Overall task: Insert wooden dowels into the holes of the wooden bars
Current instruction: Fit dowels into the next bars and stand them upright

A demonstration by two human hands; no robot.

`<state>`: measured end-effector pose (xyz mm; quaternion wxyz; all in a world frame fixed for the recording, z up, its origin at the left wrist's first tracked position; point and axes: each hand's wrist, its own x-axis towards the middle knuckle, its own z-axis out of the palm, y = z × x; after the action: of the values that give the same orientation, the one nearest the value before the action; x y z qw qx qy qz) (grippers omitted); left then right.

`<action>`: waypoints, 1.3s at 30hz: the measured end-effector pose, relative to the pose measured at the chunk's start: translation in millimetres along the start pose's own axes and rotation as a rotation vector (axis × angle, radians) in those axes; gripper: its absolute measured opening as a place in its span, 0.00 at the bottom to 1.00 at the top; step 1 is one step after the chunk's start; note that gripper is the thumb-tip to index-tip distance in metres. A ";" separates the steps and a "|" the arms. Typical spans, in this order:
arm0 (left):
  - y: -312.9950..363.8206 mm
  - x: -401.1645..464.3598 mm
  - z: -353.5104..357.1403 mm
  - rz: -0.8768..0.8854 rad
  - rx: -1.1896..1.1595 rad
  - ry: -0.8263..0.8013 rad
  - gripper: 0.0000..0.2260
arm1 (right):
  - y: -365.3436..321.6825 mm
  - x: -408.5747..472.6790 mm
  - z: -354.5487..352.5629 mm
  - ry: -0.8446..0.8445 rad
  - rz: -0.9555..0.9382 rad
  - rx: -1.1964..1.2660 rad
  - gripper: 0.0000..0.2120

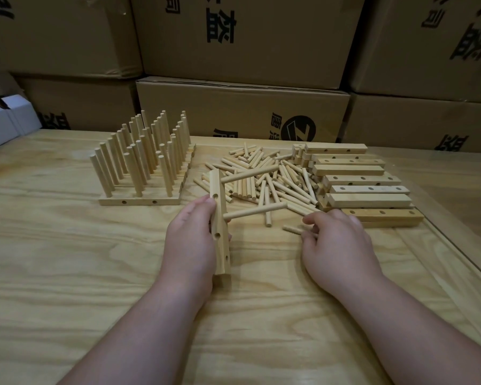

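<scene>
Stacked cardboard boxes (242,37) fill the far wall, their printed characters cut off by the frame and by the boxes in front; a white box (0,120) at far left is only partly in view. The pale plywood table (95,273) shows wavy grain and a raised strip along its right edge. At far left of centre stand finished bars (139,202) with upright round dowels in 3 rows (the rear ones overlap, so they are hard to count). At right lies a stack of square-edged empty bars (370,188), its lower layers hidden. Between them sprawls a loose pile of dowels (264,176). The left hand (190,240) wraps its fingers around a held bar (219,218), with 2 dowels jutting rightward from it. The right hand (336,240) pinches a single dowel (295,229) lying on the table, its near end hidden by fingers.
</scene>
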<state>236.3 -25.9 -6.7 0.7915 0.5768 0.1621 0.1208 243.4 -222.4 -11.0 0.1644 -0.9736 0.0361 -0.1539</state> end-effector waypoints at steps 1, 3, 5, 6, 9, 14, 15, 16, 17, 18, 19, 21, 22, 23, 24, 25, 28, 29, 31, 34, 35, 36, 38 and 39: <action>0.2 -0.2 -0.1 0.000 0.002 0.004 0.12 | 0.3 0.2 0.6 0.002 -0.004 -0.013 0.11; 0.2 -0.3 -0.5 0.003 0.009 0.013 0.13 | -0.1 0.9 1.5 -0.002 -0.028 -0.036 0.08; -0.2 -0.1 -0.4 0.011 0.010 0.014 0.13 | -1.8 0.9 1.1 -0.017 -0.111 0.014 0.06; -0.3 -0.1 0.2 0.016 0.009 0.014 0.13 | -3.0 0.3 -0.3 -0.044 -0.180 0.084 0.04; -0.8 0.1 1.3 0.036 -0.003 0.024 0.13 | -11.8 -8.7 -7.7 -0.227 -0.386 0.350 0.02; -3.9 0.2 1.0 0.063 -0.017 0.010 0.13 | -19.8 -21.2 -11.4 -0.252 -0.586 0.502 0.03; -4.0 -0.2 1.1 0.064 -0.019 0.007 0.13 | -19.3 -21.3 -12.0 -0.241 -0.589 0.534 0.03; -4.1 -0.3 1.1 0.064 -0.020 0.004 0.12 | -18.7 -21.3 -12.4 -0.238 -0.592 0.552 0.04; -4.0 -0.3 1.0 0.066 -0.018 0.003 0.12 | -18.2 -21.5 -12.3 -0.240 -0.598 0.558 0.05; -4.5 -0.1 1.0 0.068 -0.016 0.002 0.12 | -18.1 -21.9 -11.7 -0.243 -0.608 0.555 0.07; -4.8 0.0 0.9 0.069 -0.014 0.001 0.11 | -18.3 -22.2 -10.8 -0.245 -0.620 0.553 0.08; -5.6 -0.2 1.8 0.071 -0.002 -0.008 0.11 | -19.3 -22.7 -9.0 -0.251 -0.635 0.563 0.08; -5.7 -0.5 2.5 0.072 0.002 -0.017 0.11 | -19.7 -22.8 -8.7 -0.259 -0.637 0.577 0.08; -5.5 -0.9 3.0 0.073 0.004 -0.023 0.10 | -20.0 -23.1 -8.5 -0.268 -0.637 0.594 0.08; -5.5 -0.9 3.3 0.075 0.004 -0.025 0.10 | -20.0 -23.3 -8.5 -0.269 -0.637 0.610 0.08; -5.3 -1.0 3.5 0.076 0.005 -0.022 0.10 | -19.9 -23.4 -8.4 -0.260 -0.636 0.622 0.07; -6.2 0.7 3.1 0.078 0.010 0.003 0.11 | -19.3 -23.1 -8.9 -0.198 -0.597 0.680 0.07; -6.0 0.8 3.2 0.075 0.007 0.013 0.11 | -19.5 -22.9 -9.3 -0.182 -0.577 0.714 0.07; -5.1 0.6 3.3 0.069 -0.010 0.020 0.12 | -20.2 -23.2 -10.2 -0.166 -0.544 0.796 0.07; -5.1 0.6 3.8 0.074 -0.009 0.013 0.12 | -21.3 -24.3 -10.6 -0.168 -0.530 0.873 0.07; -5.3 0.5 3.8 0.075 -0.009 0.014 0.12 | -21.6 -24.7 -10.5 -0.184 -0.526 0.881 0.07; -5.3 0.4 3.4 0.077 -0.008 0.017 0.12 | -22.0 -25.0 -10.5 -0.202 -0.522 0.881 0.07; -4.7 -0.3 3.0 0.082 0.007 0.025 0.12 | -22.6 -25.3 -10.3 -0.232 -0.509 0.872 0.07; -4.1 -0.5 3.0 0.087 0.013 0.031 0.13 | -22.5 -25.2 -10.3 -0.244 -0.499 0.865 0.07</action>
<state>237.0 -30.0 -9.8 0.7790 0.5866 0.1501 0.1629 216.7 -201.3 -1.6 0.5133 -0.8065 -0.2839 -0.0745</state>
